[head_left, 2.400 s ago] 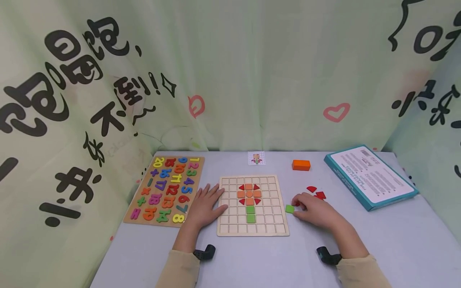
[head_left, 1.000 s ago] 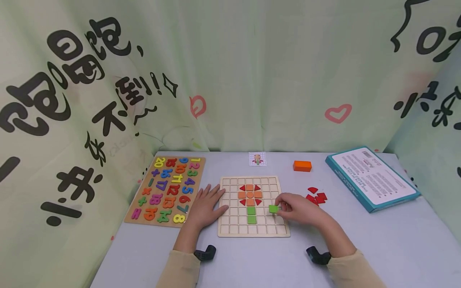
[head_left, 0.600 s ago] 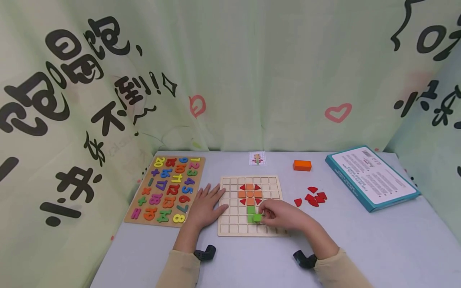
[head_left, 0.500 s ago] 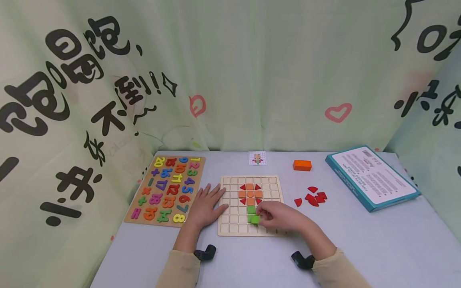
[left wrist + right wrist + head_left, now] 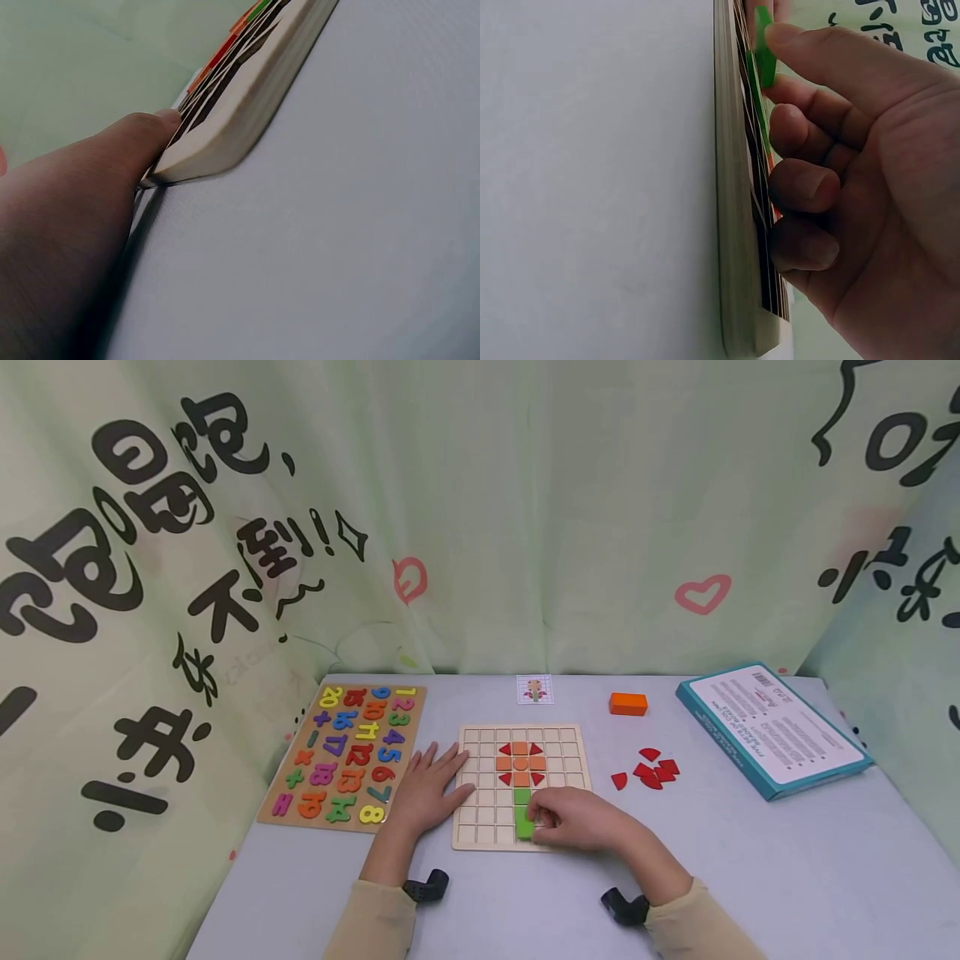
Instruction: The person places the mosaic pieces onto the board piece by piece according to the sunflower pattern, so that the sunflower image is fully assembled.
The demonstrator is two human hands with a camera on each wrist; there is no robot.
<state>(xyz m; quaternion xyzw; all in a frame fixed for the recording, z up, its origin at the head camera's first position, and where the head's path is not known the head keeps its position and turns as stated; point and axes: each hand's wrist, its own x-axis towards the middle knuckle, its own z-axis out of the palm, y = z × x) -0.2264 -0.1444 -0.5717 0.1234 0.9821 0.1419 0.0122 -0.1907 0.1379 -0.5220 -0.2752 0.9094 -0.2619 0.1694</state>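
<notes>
A wooden grid board (image 5: 477, 828) lies on the table, holding a cross of orange pieces (image 5: 521, 748) with red corner pieces (image 5: 537, 778). Below the cross runs a column of green square tiles (image 5: 522, 796). My right hand (image 5: 583, 820) pinches another green square tile (image 5: 765, 49) between thumb and index finger, low over the lower end of that column; its other fingers are curled in. My left hand (image 5: 426, 792) rests at the board's left edge with fingers spread; in the left wrist view the thumb (image 5: 154, 127) lies on the rim.
Several loose red pieces (image 5: 651, 783) lie right of the board. Behind them are an orange block (image 5: 627, 704) and a teal-edged box (image 5: 772, 727). A small pattern card (image 5: 535, 689) lies at the back. A number puzzle board (image 5: 306, 752) lies on the left.
My right hand has carried the green tile from beside the board leftward onto it, then slightly down along the green column. The left hand has stayed in place.
</notes>
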